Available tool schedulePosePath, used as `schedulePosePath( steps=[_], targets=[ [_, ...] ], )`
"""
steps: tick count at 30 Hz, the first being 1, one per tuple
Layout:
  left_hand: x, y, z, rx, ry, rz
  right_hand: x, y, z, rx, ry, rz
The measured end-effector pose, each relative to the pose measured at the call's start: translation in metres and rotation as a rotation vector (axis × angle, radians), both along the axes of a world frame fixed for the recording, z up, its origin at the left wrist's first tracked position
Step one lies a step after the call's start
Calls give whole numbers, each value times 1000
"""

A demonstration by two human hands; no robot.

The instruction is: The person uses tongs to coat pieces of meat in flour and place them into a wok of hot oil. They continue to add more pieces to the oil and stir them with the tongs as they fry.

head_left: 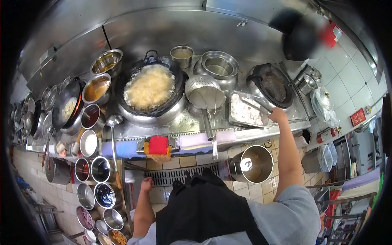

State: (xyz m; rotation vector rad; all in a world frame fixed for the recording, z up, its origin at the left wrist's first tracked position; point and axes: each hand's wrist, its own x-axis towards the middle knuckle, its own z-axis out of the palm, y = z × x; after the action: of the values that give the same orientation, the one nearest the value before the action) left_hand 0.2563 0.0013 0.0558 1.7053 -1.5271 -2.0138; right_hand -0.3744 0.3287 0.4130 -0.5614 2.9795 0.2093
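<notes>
My right hand (279,116) is closed around metal tongs (257,105), whose tips reach into a rectangular metal tray (239,121) of white, floured-looking pieces (243,111). Left of the tray, a perforated strainer (200,83) and a fine-mesh skimmer (208,98) lie across a pot, handles toward me. In a large wok (118,87) on the stove, pale golden food (150,87) bubbles in oil. My left hand (146,184) hangs low by the side counter, fingers curled, with nothing visible in it.
A ladle (114,120) rests at left beside bowls of sauces, including an amber one (96,90). Another wok (67,106) sits further left. A deep pot (256,163) stands low in front of me. At right are a dark pan (273,86) and a person (304,36), partly blurred.
</notes>
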Motion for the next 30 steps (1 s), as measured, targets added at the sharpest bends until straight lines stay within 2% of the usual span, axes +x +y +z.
schedulePosePath(
  steps=[3,4,8,10,15,17,19,21,22,24,26,29,30],
  targets=[
    [-34,3,17,-35,36,-57,-10,-7,-41,-41,-42,85],
    [-37,4,-7,-57,54,-100,-3,-14,-50,-71,-28,97],
    [-42,38,-10,-90,-7,-257,27,-10,-17,-140,19,-19],
    [-35,58,-7,-31,-20,-195,44,15,10,-206,47,-41],
    [3,99,-3,189,-145,-116,35,55,8,-284,-7,-90],
    [22,106,-10,34,-202,-310,39,48,21,-247,-18,-169],
    [27,104,-16,89,-250,-228,33,47,16,-277,-21,-151],
    [33,100,-27,270,-66,59,25,52,6,-304,-25,-124],
    [32,103,-24,273,-61,84,19,54,0,-268,8,-121],
    [18,91,-19,116,-146,61,1,48,-6,-244,45,-74],
    [10,87,-1,93,-77,151,-5,50,-10,-280,65,-60],
    [6,98,12,74,-2,228,8,27,24,-301,71,-52],
    [8,98,14,70,2,231,17,16,37,-375,99,-43]
  ],
)
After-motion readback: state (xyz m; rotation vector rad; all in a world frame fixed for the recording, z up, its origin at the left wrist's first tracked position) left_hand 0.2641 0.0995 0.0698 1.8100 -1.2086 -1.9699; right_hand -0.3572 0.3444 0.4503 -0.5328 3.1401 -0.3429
